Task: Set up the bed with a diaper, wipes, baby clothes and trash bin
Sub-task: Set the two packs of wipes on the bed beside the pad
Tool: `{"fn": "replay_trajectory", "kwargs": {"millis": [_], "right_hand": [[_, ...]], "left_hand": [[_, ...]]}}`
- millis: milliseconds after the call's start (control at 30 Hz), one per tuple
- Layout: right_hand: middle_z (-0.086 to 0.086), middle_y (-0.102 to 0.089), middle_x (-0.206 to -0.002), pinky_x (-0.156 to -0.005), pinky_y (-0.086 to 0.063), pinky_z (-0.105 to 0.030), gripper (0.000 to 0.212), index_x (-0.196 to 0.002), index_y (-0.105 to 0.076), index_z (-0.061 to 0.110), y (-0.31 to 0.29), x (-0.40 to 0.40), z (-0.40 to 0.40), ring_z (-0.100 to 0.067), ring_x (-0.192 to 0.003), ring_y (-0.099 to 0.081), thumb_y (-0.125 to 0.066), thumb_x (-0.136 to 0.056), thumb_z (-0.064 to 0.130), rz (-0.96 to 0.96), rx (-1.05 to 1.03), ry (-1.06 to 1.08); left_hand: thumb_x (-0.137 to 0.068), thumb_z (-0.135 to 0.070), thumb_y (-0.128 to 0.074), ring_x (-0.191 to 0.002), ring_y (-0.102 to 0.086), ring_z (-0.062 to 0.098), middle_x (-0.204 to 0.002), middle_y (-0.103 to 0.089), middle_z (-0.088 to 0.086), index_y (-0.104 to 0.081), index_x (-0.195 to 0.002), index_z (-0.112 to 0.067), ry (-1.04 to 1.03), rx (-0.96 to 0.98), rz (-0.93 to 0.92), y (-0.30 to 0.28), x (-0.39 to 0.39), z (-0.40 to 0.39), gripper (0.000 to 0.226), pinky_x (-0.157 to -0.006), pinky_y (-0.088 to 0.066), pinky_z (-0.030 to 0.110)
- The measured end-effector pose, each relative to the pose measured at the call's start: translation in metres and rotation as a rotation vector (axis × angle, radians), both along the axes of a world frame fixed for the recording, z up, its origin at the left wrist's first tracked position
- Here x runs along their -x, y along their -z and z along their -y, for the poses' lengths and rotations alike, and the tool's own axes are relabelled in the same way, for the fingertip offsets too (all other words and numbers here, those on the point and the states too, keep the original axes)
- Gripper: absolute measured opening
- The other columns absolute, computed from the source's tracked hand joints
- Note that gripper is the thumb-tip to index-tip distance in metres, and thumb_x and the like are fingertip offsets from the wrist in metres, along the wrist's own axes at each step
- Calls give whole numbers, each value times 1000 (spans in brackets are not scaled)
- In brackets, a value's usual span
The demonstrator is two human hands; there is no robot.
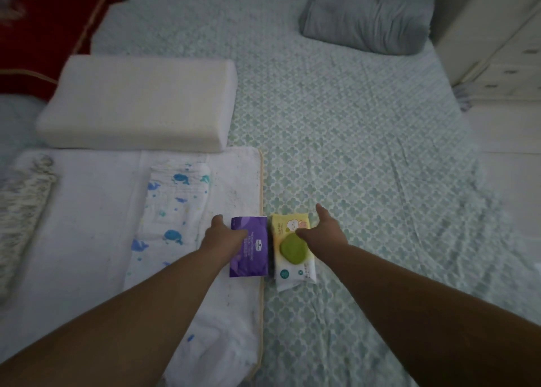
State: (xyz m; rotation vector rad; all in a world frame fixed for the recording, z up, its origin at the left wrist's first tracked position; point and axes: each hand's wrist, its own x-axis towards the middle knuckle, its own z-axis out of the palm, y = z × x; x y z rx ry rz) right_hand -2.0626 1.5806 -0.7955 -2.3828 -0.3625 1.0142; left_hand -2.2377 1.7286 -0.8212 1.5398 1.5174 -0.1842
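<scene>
In the head view we are laying the wipes down near the front edge of the bed (366, 123). Our left hand (225, 237) is curled over the left side of the purple wipes pack (251, 255), gripping it as it lies on the right edge of the white changing mat (87, 225). Our right hand (325, 231) is spread open, thumb resting on the yellow wipes pack (295, 269) by its green lid (292, 249), not clasping it. The two packs are lying side by side, touching or nearly so, the yellow one on the patterned sheet. A whale-print cloth (172, 211), probably the baby clothes, is lying just left of the purple pack. We are judging this as the wipes step nearly done. No diaper or trash bin is showing, so next we should be letting go and fetching those.
</scene>
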Motion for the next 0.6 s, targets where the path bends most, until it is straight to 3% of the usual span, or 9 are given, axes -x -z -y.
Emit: {"fn": "replay_trajectory", "kwargs": {"millis": [200,367,467,600], "right_hand": [[-8,-50,-145,-94,-43,-30,87,-153,-31,25,-75,-2,14,-25,-124,-54,-78,-80,36,-3,-12,-66],[-9,-49,-145,-93,-49,-31,86,-151,-35,27,-136,1,45,-26,-120,-57,-80,-79,36,22,11,-76],[-8,-56,-136,-81,-46,-27,84,-150,-37,29,-179,-1,72,-20,-100,-61,-79,-79,40,62,31,-79],[-6,-62,-125,-74,-42,-25,81,-149,-38,29,-243,-11,115,-11,-78,-54,-78,-80,40,144,-11,4]], "left_hand": [[-86,-55,-66,-127,-50,32,-147,-45,15,-27,-153,-15,291,-83,15,-76,-6,8,87,-99,-45,36],[-80,-68,-63,-132,-45,34,-151,-38,16,-26,-153,-20,573,-171,-38,-140,-16,25,95,-102,-43,40],[-78,-71,-64,-132,-45,35,-149,-39,17,-27,-153,-20,715,-218,-50,-185,-29,39,98,-103,-42,41],[-79,-67,-66,-131,-46,34,-149,-40,18,-27,-153,-18,878,-297,9,-250,-57,69,97,-106,-42,45]]}}
